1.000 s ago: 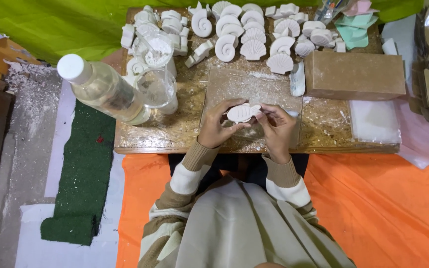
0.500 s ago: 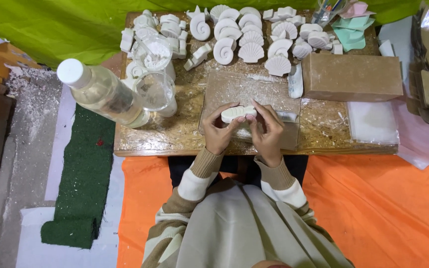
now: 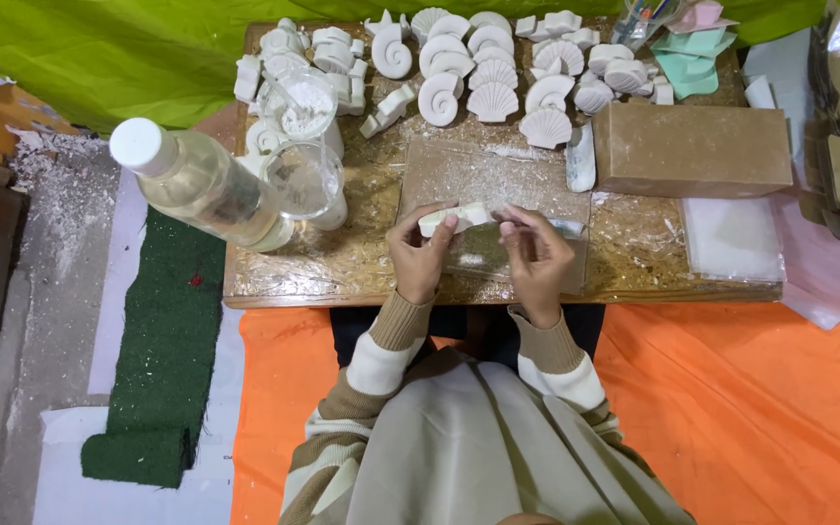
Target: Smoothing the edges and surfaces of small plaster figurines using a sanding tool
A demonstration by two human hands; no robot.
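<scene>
At your far left a strip of green turf (image 3: pixel 162 360) lies on the floor beside the low wooden table (image 3: pixel 342 277). On the table's left end a clear plastic bottle (image 3: pixel 196 185) with a white cap lies tilted, and just beside it stand 2 clear cups (image 3: pixel 305 180), 1 dusted with white powder. They sit within easy reach, yet clear of the middle where you work.

Your left hand (image 3: pixel 422 255) is closed on a small white plaster cast (image 3: pixel 454 219), thumb and fingertips pinching its left end so that it stays lifted over the brown work board (image 3: pixel 483 180). That board is strewn with white dust and likely catches whatever falls.

Your right hand (image 3: pixel 537 255) is curled shut just right of the cast, its fingertips meeting the cast's right end. It seems to pinch a thin pale tool, but that is too small to tell for sure. So the cast spans the gap between both hands, above the board.

Behind, rows of white plaster shells (image 3: pixel 493 73) cover the table's back edge. Right of them lies a brown block (image 3: pixel 692 146), with a clear plastic sheet (image 3: pixel 731 238) near it.
</scene>
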